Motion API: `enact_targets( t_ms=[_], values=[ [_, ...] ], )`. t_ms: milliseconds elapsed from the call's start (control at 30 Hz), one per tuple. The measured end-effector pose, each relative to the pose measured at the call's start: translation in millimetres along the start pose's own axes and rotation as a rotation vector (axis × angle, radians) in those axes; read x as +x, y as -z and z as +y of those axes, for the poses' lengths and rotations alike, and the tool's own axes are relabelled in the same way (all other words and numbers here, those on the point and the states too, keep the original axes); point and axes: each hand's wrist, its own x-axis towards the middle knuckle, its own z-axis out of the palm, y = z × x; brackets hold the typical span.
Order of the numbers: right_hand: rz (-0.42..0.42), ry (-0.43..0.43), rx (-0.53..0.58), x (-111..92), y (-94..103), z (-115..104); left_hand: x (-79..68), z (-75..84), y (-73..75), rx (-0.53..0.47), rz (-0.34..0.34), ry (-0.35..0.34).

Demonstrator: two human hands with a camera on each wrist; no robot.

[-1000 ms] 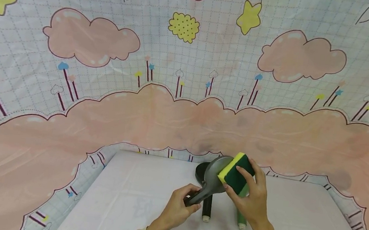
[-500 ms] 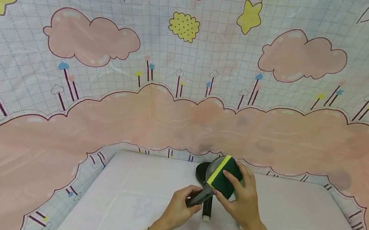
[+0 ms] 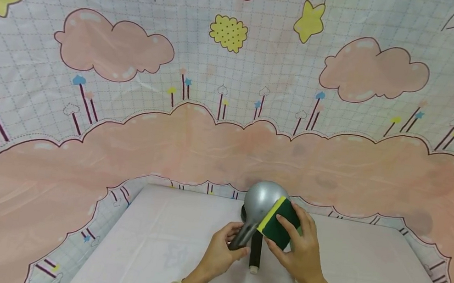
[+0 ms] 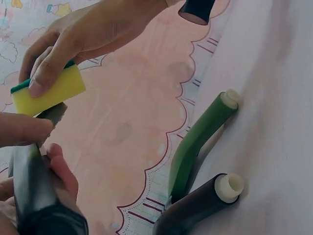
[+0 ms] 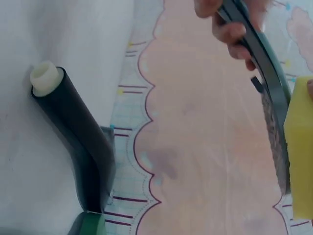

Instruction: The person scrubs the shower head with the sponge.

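Note:
My left hand (image 3: 217, 253) grips the dark handle of a grey shower head (image 3: 263, 199), whose smooth silver rounded back faces the head camera. In my right hand (image 3: 305, 253) is a sponge (image 3: 283, 224), yellow on one side and dark green on the other. Its yellow side lies against the right part of the shower head's round end. The right wrist view shows the shower head (image 5: 274, 93) edge-on, with the yellow sponge face (image 5: 301, 147) right at its side. In the left wrist view, the right hand's fingers (image 4: 46, 73) pinch the sponge over its green side.
Behind the held one, a black shower head (image 3: 255, 255) lies on the white table (image 3: 176, 228). A green shower head (image 4: 200, 129) rests beside it, mostly hidden by the right hand in the head view. A cloud-patterned cloth (image 3: 230, 151) hangs behind the table.
The left hand has turned the shower head so its silver back shows. The right hand first moved the sponge left across it, then shifted slightly down and right.

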Motion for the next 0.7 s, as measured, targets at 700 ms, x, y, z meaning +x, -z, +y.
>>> enact_targets(
  t_ms=[700],
  values=[
    [0.142,-0.058,0.073,6.4,9.3,9.2,1.3,2.6,-7.0,-0.295,0.008,0.125]
  ],
)
